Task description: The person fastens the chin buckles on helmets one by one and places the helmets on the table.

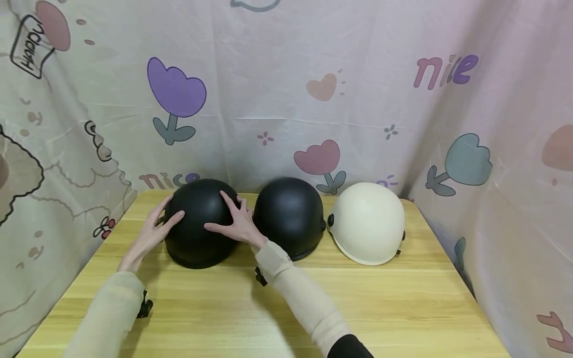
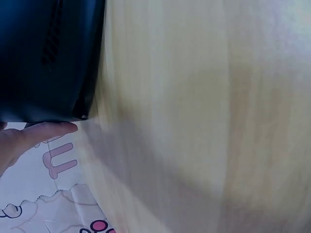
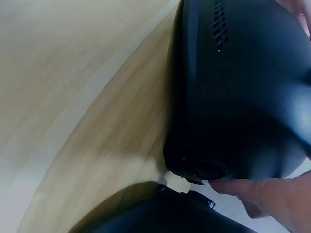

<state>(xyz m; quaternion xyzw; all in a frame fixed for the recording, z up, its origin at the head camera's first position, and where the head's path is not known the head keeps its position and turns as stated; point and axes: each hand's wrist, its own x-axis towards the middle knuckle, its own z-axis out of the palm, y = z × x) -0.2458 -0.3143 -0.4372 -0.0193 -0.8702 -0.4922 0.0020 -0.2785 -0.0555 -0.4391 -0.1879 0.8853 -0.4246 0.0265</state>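
A rounded black helmet (image 1: 194,246) sits at the back left of the wooden table, between both hands. My left hand (image 1: 149,236) holds its left side, the thumb on the shell and the fingers reaching toward the back. On the other side my right hand (image 1: 239,223) grips it, with thumb and fingers spread over the shell. In the right wrist view a vent strip shows on the black helmet (image 3: 243,107), and fingers touch its lower corner. The left wrist view shows a fingertip against the helmet's edge (image 2: 43,87). The helmet's inside is hidden.
Right beside it stands a second black helmet (image 1: 288,214), close to my right wrist. A cream-white helmet (image 1: 369,221) with black side knobs is farther right. The wooden table (image 1: 380,303) ends at a printed cloth curtain (image 1: 259,89) behind and along both sides.
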